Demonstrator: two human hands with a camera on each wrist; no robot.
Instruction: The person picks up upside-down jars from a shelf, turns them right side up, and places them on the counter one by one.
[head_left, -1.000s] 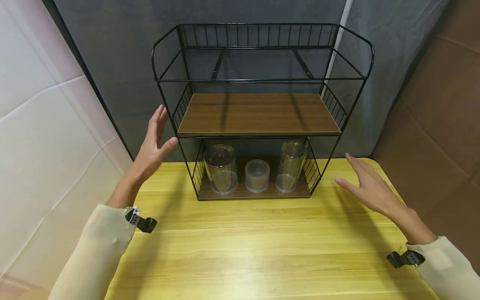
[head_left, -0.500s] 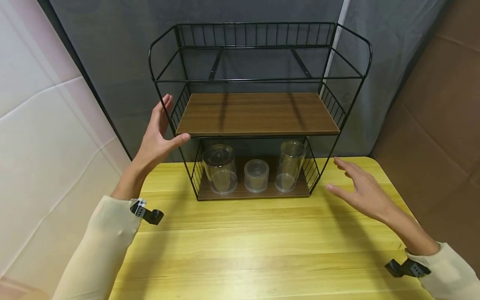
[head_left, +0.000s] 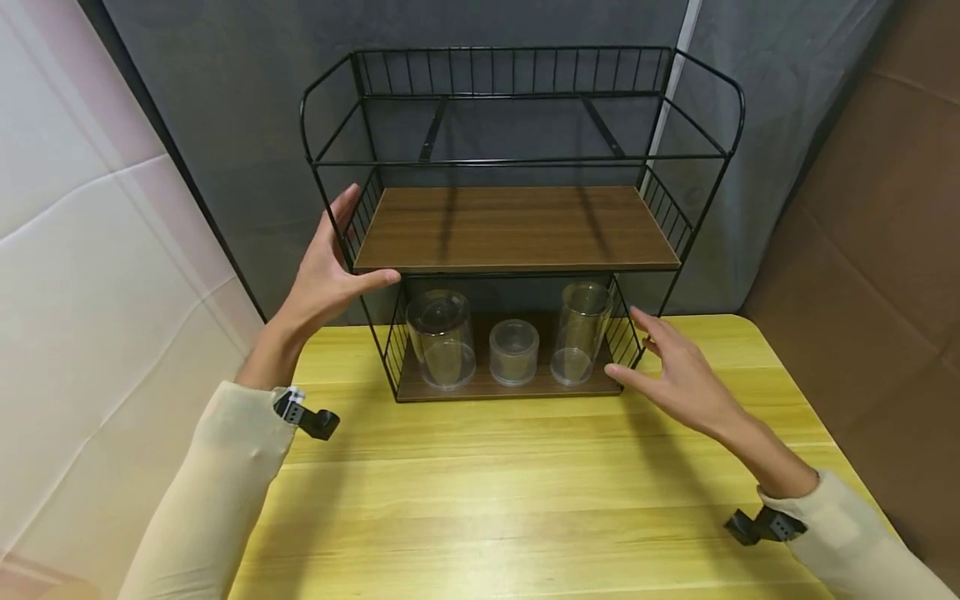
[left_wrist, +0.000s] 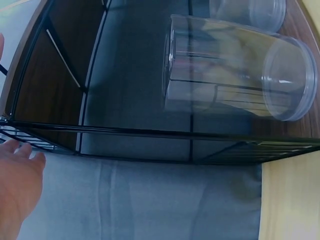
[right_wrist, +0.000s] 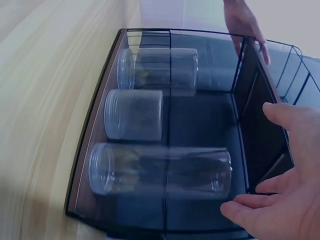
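A black wire rack [head_left: 515, 160] with brown wood shelves stands on the table. My left hand [head_left: 321, 279] is at its left front post, level with the middle shelf [head_left: 517, 229]; the thumb points across the shelf's front edge and the fingers reach along the outer side. Whether it presses on the frame I cannot tell. Beside the lower right post is my right hand [head_left: 678, 379], thumb and fingers spread, holding nothing. On the bottom shelf [head_left: 480, 390] stand a wide clear jar [head_left: 442, 342], a short clear jar [head_left: 513, 354] and a tall clear jar [head_left: 581, 333].
The yellow wood table [head_left: 480, 492] extends in front of the rack. Grey cloth [head_left: 247, 75] hangs behind, a white sheet [head_left: 112, 275] lies to the left, and a brown panel [head_left: 870, 275] rises on the right.
My left hand has moved right and up to the rack's left post. My right hand has moved left to the lower right post. The rack and jars look unmoved.
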